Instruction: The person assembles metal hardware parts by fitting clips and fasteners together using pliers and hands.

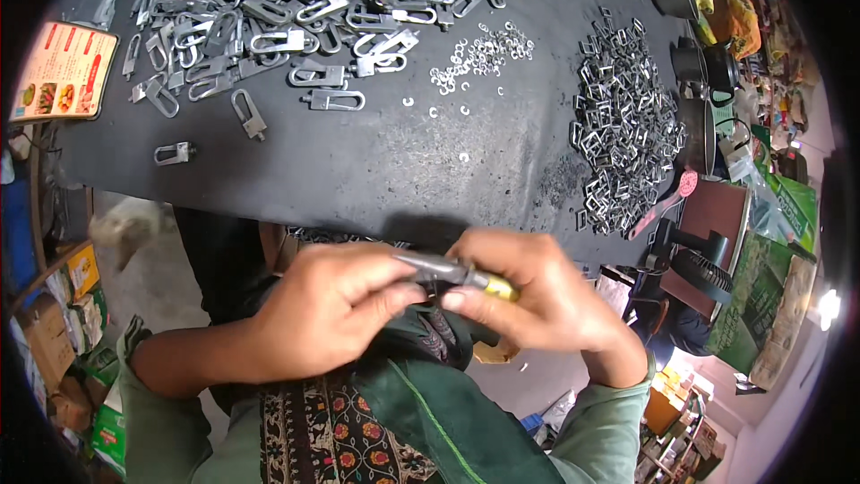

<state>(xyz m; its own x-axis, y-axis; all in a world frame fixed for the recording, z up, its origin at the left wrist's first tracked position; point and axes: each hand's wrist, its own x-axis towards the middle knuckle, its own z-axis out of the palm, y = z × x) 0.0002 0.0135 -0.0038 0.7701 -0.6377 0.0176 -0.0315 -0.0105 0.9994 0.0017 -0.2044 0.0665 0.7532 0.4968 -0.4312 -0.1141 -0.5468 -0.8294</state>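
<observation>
Just off the near table edge, my two hands come together. My right hand (542,291) is closed around a tool with a yellow grip (495,287), which looks like pliers; its jaws are partly hidden. Thumb and fingers of my left hand (322,309) pinch a grey metal piece (425,263) against the tool's front end. That piece's far side is covered by my fingers, so its full shape does not show. Ahead lies a large heap of U-shaped metal shackles (300,40). One shackle (175,153) lies apart at the table's left.
Small C-shaped rings (484,54) are scattered mid-table. To the right is a pile of small rectangular metal loops (627,130), with a pink spoon (667,202) beside it. A printed menu-like card (64,70) lies at the left edge. A black fan (699,264) stands right of the table.
</observation>
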